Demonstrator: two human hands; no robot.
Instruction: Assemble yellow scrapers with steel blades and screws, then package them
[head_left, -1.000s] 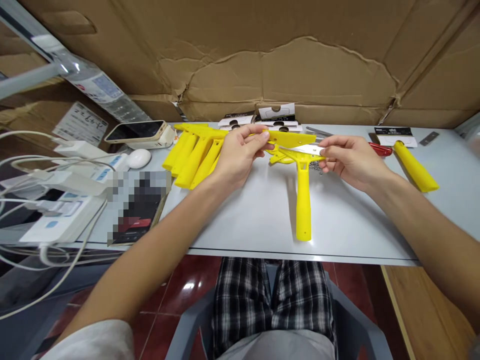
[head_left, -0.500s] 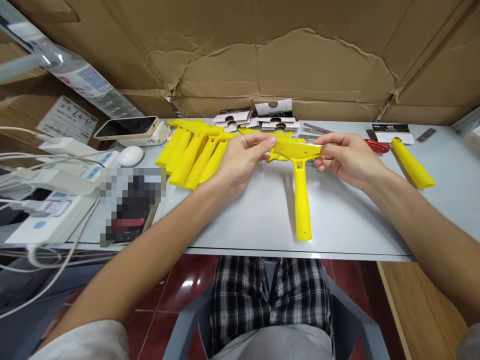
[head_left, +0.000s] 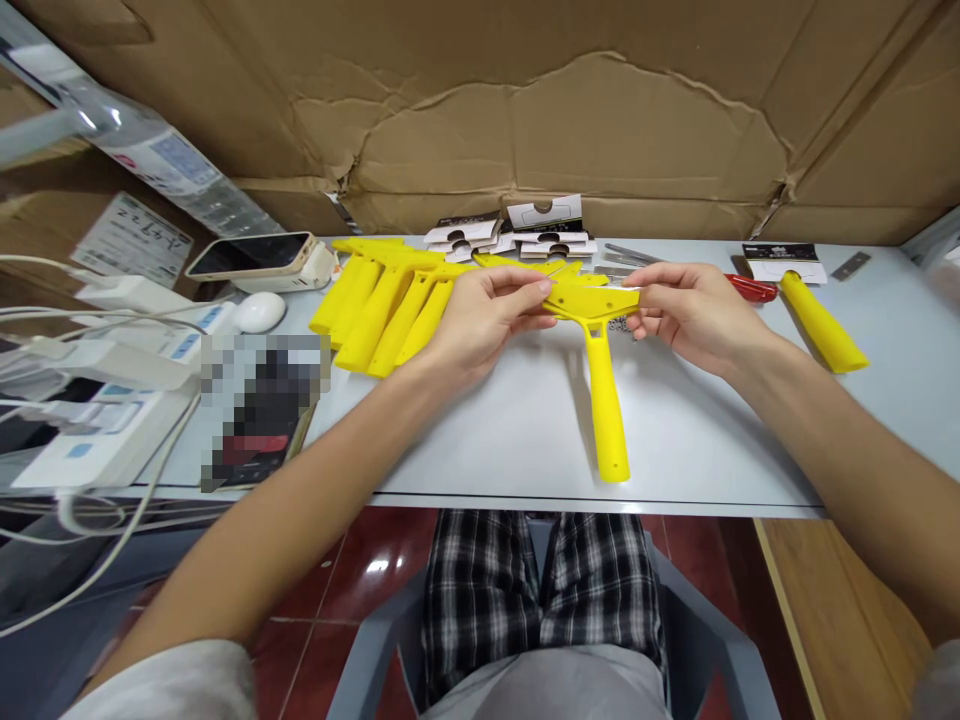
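A yellow plastic scraper [head_left: 606,400] is held up between my two hands, its wide head at the top and its handle hanging toward the table's front edge. My left hand [head_left: 491,320] pinches the left end of the head between thumb and fingers. At the right end, my right hand [head_left: 690,312] grips the head with its fingertips. A thin pale edge shows along the top of the head. Small metal screws [head_left: 619,324] lie on the table behind it, partly hidden. Several more yellow scraper handles [head_left: 375,310] rest in a row beside my left hand.
Folded cards [head_left: 551,215] stand against the cardboard at the back. On the right lie a red-handled tool [head_left: 752,289], another yellow handle [head_left: 823,322] and a small metal blade [head_left: 851,265]. Phones, a white mouse [head_left: 260,312] and a power strip [head_left: 112,430] with cables occupy the left.
The scraper's handle end has swung slightly to the right, and its head has tilted a little. Both hands keep their hold in nearly the same place.
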